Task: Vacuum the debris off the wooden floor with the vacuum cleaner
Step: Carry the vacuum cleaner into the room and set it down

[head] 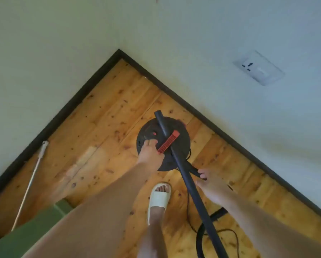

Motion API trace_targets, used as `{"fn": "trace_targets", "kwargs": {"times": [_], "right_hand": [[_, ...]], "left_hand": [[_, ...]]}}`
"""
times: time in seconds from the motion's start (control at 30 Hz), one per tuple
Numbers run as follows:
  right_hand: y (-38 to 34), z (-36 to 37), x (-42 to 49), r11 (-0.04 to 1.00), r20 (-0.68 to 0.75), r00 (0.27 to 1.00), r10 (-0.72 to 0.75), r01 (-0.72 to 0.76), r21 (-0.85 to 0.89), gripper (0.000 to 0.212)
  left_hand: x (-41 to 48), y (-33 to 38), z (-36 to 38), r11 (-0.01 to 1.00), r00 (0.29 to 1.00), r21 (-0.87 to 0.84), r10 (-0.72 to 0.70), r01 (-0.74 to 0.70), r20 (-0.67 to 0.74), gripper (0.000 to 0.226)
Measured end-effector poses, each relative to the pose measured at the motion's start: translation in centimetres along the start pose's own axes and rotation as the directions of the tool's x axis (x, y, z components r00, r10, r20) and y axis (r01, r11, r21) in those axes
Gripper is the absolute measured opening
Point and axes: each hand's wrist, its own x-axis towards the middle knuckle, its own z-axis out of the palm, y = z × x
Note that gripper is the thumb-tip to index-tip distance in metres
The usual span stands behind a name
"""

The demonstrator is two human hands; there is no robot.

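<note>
1. The vacuum cleaner (162, 144), a round black canister with a red carry handle (168, 142), stands on the wooden floor (100, 118) close to the room corner. It looks parked there for setting up.
2. The left hand (150, 152) lies on the canister's lid at the near end of the handle, fingertips bent down beside a small red button. Whether it presses or grips anything I cannot tell. It may be switching the machine on or steadying it.
3. The black wand (191, 192) slants across the canister's top toward the person, its far end off the floor.
4. The right hand (211, 185), just on the person's side of the canister, pinches the hose cuff (192, 168) with curled fingers, seemingly to seat it.
5. Farther out, a sandalled foot (158, 200) stands near the canister and a cord (232, 233) loops behind the wand. A white pole (31, 183) leans well to the canister's left. A wall socket (258, 67) to the right shows no plug.
6. No debris shows plainly, and cleaning seems not yet begun.
</note>
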Motion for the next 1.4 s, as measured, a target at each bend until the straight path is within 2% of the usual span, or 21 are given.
{"fn": "trace_targets", "kwargs": {"times": [0.1, 0.17, 0.27, 0.37, 0.43, 0.53, 0.6, 0.7, 0.8, 0.87, 0.93, 0.97, 1.0, 1.03, 1.1, 1.13, 1.2, 1.27, 1.33, 1.4], "right_hand": [[0.2, 1.6, 2.1, 0.999, 0.019, 1.0, 0.021, -0.022, 0.037, 0.059], [1.1, 3.0, 3.5, 1.0, 0.035, 0.999, 0.026, -0.026, -0.003, 0.059], [2.8, 4.6, 4.4, 0.998, 0.025, 0.999, 0.039, -0.04, 0.049, 0.063], [5.4, 5.9, 5.3, 0.993, 0.015, 1.0, 0.014, -0.015, 0.12, 0.041], [6.5, 6.5, 5.7, 0.981, -0.001, 1.0, -0.025, 0.025, 0.192, 0.029], [6.5, 6.8, 6.9, 0.922, -0.001, 0.997, -0.075, 0.07, 0.38, 0.027], [5.2, 6.5, 8.4, 0.891, -0.005, 0.995, -0.098, 0.09, 0.445, 0.035], [2.3, 5.0, 10.6, 0.836, -0.137, 0.982, -0.13, 0.182, 0.518, 0.038], [-1.6, 2.1, 12.6, 0.762, -0.258, 0.956, -0.142, 0.272, 0.587, 0.03], [-3.8, -0.1, 14.4, 0.796, -0.339, 0.928, -0.154, 0.32, 0.515, 0.033], [-5.4, -1.8, 16.9, 0.871, -0.401, 0.897, -0.184, 0.338, 0.357, 0.04], [-6.0, -2.3, 18.1, 0.905, -0.41, 0.891, -0.197, 0.326, 0.274, 0.045], [-6.6, -2.6, 19.3, 0.928, -0.394, 0.897, -0.201, 0.303, 0.215, 0.052], [-7.2, -2.8, 20.4, 0.944, -0.364, 0.911, -0.196, 0.276, 0.183, 0.059], [-8.0, -2.6, 22.2, 0.954, -0.316, 0.93, -0.186, 0.248, 0.169, 0.069], [-8.3, -2.4, 23.1, 0.958, -0.3, 0.937, -0.178, 0.235, 0.166, 0.072], [-8.5, -2.0, 25.0, 0.965, -0.252, 0.955, -0.155, 0.201, 0.167, 0.082], [-8.4, -1.9, 26.3, 0.964, -0.198, 0.975, -0.103, 0.146, 0.221, 0.103], [-7.9, -2.2, 26.7, 0.964, -0.165, 0.982, -0.096, 0.133, 0.229, 0.117], [-7.3, -2.7, 26.0, 0.976, -0.155, 0.981, -0.113, 0.138, 0.167, 0.121]], "left_hand": [[1.8, -0.5, 0.7, 0.999, 1.0, 0.037, 0.011, -0.011, -0.014, 0.056], [3.3, -0.6, 1.7, 0.999, 0.999, 0.032, 0.044, -0.044, -0.002, 0.043], [4.6, -0.4, 3.0, 0.998, 0.998, -0.012, 0.055, -0.055, 0.013, 0.019], [5.7, -0.7, 4.1, 0.995, 0.999, -0.102, 0.009, -0.013, -0.039, 0.012], [5.7, -0.9, 4.7, 0.996, 0.997, -0.08, 0.039, -0.045, -0.074, 0.01], [5.6, -1.8, 5.0, 0.994, 0.99, -0.056, 0.09, -0.096, -0.105, 0.006], [5.6, -2.3, 5.2, 0.99, 0.988, -0.089, 0.102, -0.113, -0.118, 0.011], [4.9, -2.7, 5.8, 0.972, 0.977, -0.16, 0.148, -0.173, -0.154, 0.011], [3.4, -4.0, 6.3, 0.933, 0.924, -0.23, 0.192, -0.276, -0.33, 0.007], [3.2, -5.6, 6.6, 0.919, 0.873, -0.298, 0.09, -0.259, -0.48, 0.011], [3.8, -7.7, 7.1, 0.918, 0.826, -0.381, -0.127, -0.113, -0.549, 0.03], [4.1, -8.6, 7.4, 0.895, 0.817, -0.446, -0.262, 0.007, -0.513, 0.043], [4.6, -9.5, 7.8, 0.836, 0.817, -0.532, -0.397, 0.135, -0.418, 0.057], [4.9, -10.2, 8.2, 0.734, 0.822, -0.638, -0.499, 0.232, -0.275, 0.07], [5.4, -11.2, 9.1, 0.449, 0.823, -0.818, -0.566, 0.359, 0.051, 0.085], [5.6, -11.7, 9.4, 0.363, 0.818, -0.84, -0.555, 0.402, 0.152, 0.092], [6.2, -12.4, 9.6, 0.32, 0.825, -0.845, -0.521, 0.428, 0.22, 0.104], [6.9, -13.5, 10.0, 0.327, 0.84, -0.844, -0.49, 0.425, 0.234, 0.113], [6.9, -14.1, 10.0, 0.344, 0.864, -0.85, -0.453, 0.398, 0.221, 0.111], [6.6, -14.3, 10.1, 0.406, 0.878, -0.836, -0.448, 0.369, 0.17, 0.102]]}}
